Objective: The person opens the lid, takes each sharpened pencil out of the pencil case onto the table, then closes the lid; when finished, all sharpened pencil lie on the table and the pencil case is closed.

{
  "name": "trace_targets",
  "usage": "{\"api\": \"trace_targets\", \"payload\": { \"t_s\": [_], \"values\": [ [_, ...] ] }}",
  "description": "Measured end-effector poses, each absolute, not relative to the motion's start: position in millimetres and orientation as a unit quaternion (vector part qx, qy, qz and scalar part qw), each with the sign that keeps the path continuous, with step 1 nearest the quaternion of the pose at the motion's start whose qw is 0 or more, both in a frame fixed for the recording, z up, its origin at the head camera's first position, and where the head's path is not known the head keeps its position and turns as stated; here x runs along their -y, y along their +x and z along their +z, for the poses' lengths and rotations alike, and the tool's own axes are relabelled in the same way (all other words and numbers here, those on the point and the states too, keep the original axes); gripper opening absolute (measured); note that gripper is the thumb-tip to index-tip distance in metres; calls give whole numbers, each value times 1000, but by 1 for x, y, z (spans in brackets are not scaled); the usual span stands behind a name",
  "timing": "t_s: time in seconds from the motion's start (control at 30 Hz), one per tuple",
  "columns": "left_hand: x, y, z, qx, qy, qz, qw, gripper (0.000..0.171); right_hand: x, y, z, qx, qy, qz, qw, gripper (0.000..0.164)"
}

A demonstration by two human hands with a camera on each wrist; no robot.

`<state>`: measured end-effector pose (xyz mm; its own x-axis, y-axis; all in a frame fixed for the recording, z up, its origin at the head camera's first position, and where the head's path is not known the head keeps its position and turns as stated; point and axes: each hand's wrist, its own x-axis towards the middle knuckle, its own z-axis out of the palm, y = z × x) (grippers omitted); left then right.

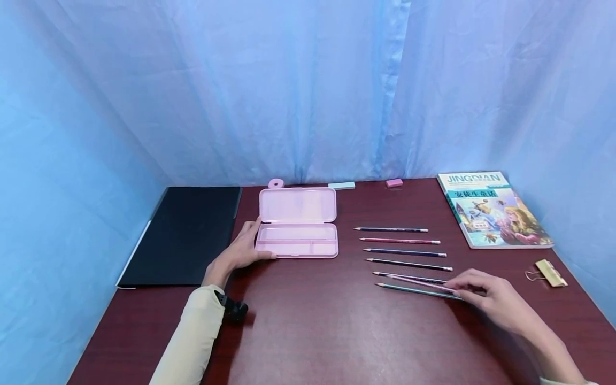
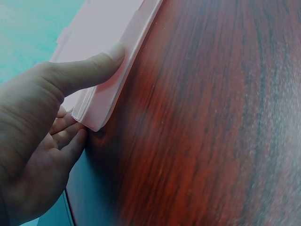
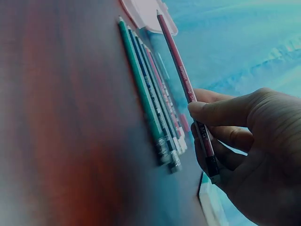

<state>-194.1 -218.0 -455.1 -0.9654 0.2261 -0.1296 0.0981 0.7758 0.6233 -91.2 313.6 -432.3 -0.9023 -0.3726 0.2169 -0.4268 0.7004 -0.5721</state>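
An open pink pencil case [image 1: 298,232] lies on the table with its lid folded back. My left hand [image 1: 245,248] grips its left end; in the left wrist view the thumb [image 2: 91,70] lies over the front rim and the fingers are at the side. My right hand [image 1: 488,297] pinches a red pencil [image 3: 176,56] near its eraser end, the tip pointing left toward the case. Beneath it lie a green pencil [image 1: 416,291] and a dark pencil [image 1: 404,276]. Farther back, several more pencils lie in a row, among them a red one [image 1: 399,241].
A black folder [image 1: 187,235] lies at the left. A book [image 1: 495,211] and a yellow binder clip [image 1: 551,272] are at the right. Along the back edge sit a round pink item [image 1: 276,183], a pale blue block [image 1: 343,185] and a pink eraser [image 1: 394,183], before a curtain.
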Motion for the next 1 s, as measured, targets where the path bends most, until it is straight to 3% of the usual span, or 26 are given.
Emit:
{"api": "trace_targets", "payload": {
  "t_s": [0.33, 1.0],
  "values": [
    [219, -194, -454, -936, 89, 325, 98, 111, -306, -67, -453, 915, 229, 328, 56, 30],
    [217, -194, -453, -935, 81, 329, 104, 109, -306, -63, -463, 927, 215, 293, 93, 36]
  ]
}}
